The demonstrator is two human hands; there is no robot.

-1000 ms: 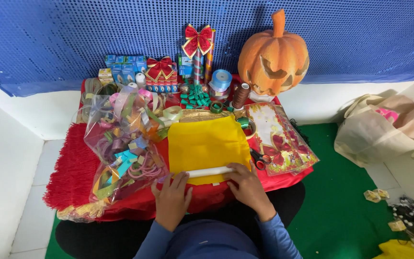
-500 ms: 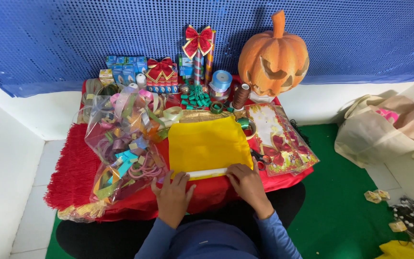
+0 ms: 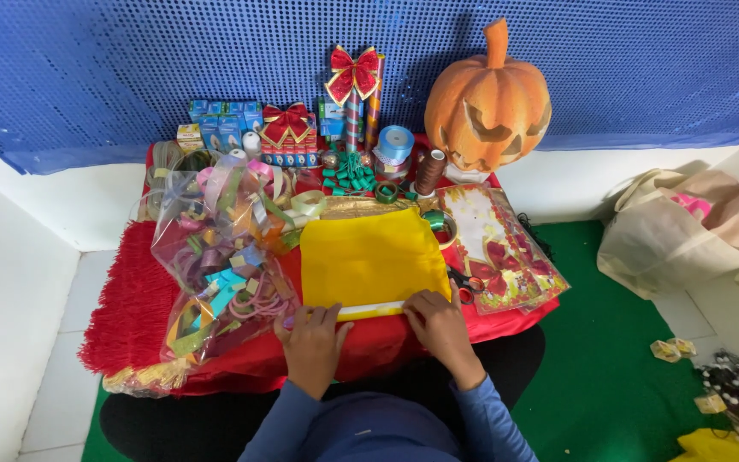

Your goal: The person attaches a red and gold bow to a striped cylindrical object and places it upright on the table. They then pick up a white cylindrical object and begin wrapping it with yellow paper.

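A yellow sheet (image 3: 371,257) lies flat on the red cloth (image 3: 134,299) that covers a low table. A white strip (image 3: 374,308) runs along the sheet's near edge. My left hand (image 3: 314,340) rests at the near left corner, fingers spread on the strip's end. At the near right corner my right hand (image 3: 438,323) presses down with its fingers on the sheet's edge. Both sleeves are blue.
A clear bag of coloured ribbons (image 3: 224,257) lies left of the sheet. A flat packet with red bows (image 3: 498,248) and scissors (image 3: 464,287) lie right. Behind stand an orange pumpkin lantern (image 3: 487,103), red bows, ribbon spools and blue boxes. A cream tote bag (image 3: 686,231) sits on the green floor.
Both hands stay at the sheet's near edge, with only slight shifts of the fingers along the white strip.
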